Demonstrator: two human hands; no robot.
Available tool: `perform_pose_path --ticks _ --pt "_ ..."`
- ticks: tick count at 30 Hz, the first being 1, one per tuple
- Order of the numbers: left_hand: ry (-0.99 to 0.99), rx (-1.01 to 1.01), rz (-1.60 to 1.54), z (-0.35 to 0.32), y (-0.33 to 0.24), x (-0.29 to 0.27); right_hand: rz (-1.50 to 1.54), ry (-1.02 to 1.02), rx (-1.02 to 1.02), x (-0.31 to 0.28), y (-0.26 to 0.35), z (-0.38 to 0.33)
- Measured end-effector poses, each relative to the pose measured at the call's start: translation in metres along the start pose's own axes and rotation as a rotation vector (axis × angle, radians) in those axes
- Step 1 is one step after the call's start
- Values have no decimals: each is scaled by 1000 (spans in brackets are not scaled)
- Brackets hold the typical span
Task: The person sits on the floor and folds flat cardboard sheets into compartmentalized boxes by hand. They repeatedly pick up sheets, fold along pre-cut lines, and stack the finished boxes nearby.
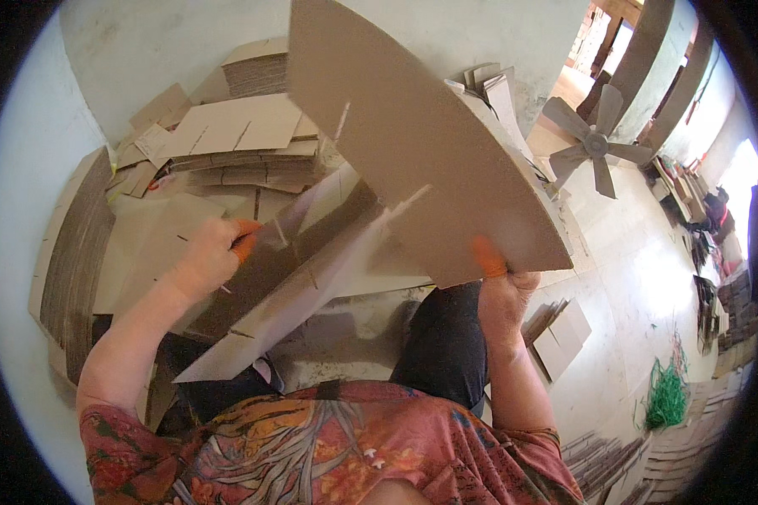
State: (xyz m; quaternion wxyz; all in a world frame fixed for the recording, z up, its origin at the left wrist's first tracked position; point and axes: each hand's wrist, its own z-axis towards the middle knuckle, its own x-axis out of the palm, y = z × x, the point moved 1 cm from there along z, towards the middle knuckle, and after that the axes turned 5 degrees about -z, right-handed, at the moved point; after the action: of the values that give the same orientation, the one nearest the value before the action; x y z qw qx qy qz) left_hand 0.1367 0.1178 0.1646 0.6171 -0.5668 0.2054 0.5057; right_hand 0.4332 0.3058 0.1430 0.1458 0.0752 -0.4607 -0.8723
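My right hand (507,295) is closed on the lower edge of a large brown cardboard sheet (429,143), its orange-covered thumb lying on the face. The sheet is tilted up in front of me and has narrow slots cut into it. On the left, my left hand (215,257) is closed, orange covers on its fingers, at the upper edge of a slotted cardboard strip (328,223). A second, paler strip (286,295) slants alongside it, nearer to me and blurred. The large sheet overlaps the far end of these strips, so whether they touch there is hidden.
Stacked cardboard sheets (244,160) lie beyond my left hand, and a tall stack (76,252) stands at far left. A grey fan (596,145) stands at the right rear. Green string (667,396) and cardboard bundles (602,459) are on the right-hand floor.
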Motion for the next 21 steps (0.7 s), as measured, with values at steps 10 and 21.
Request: perform_pose_path --ticks 10,21 --pt "-37 -12 47 -2 3 -6 -42 7 61 10 -16 -8" --pt "-65 -60 69 -1 -7 -5 -57 90 141 11 -38 -16"
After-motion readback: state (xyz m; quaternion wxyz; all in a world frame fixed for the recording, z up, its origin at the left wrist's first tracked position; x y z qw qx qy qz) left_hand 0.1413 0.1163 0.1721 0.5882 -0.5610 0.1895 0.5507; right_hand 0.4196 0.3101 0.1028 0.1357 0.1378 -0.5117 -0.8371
